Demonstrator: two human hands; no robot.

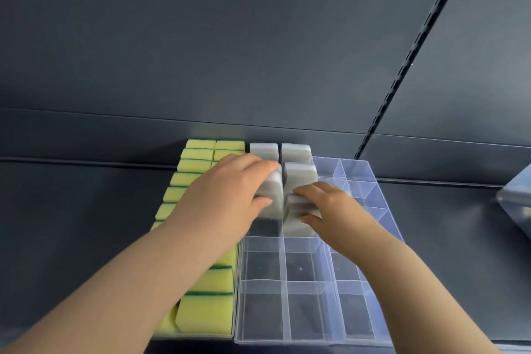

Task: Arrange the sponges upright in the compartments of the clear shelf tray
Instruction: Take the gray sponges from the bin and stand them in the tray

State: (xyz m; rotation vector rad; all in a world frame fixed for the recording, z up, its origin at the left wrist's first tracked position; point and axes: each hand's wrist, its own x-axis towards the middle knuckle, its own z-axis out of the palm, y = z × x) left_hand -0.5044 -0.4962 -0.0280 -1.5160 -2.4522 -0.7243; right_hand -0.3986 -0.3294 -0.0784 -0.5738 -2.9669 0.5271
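Yellow sponges (205, 316): showing pale yellow, each carrying a dark green band along one edge.
Grey sponges (296, 152): showing light grey, with a white layer running along the top.
Clear shelf tray (285, 296): appearing colourless, tinting faintly blue-violet towards the right.
Shelf (71, 224) and back panel (230, 37): showing plain dark slate grey.

Dark blue-grey matte metal shelf (86, 224): deck spans the full width of view. Matching dark back panel (201, 37) rises behind it, with 1 low horizontal band (86, 135) along its foot. 1 black slotted upright rail (413, 49) divides the panel, slanting in the wide-angle view. At the right edge, 1 translucent plastic container (517, 198), tilted and partly cut off; contents cannot be told.
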